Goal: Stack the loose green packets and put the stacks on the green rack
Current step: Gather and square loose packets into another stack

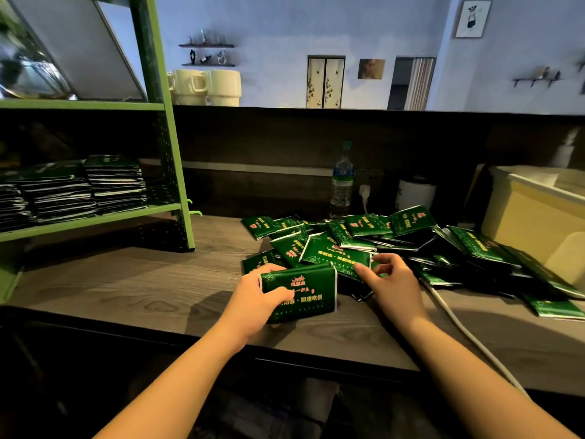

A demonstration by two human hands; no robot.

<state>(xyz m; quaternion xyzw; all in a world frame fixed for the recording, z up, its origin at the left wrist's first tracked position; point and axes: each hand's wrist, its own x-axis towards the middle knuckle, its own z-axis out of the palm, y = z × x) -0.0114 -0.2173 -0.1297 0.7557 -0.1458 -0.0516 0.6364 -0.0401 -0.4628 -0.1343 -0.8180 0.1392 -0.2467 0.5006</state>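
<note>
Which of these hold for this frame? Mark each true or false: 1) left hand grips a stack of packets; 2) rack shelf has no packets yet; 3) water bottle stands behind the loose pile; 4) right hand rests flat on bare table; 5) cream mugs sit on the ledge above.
1. True: the left hand grips a stack of green packets.
2. False: the green rack already holds packet stacks on its shelf.
3. True: the water bottle stands behind the loose pile.
4. False: the right hand reaches into the pile, fingers curled at a packet.
5. True: the cream mugs sit on the ledge.
</note>
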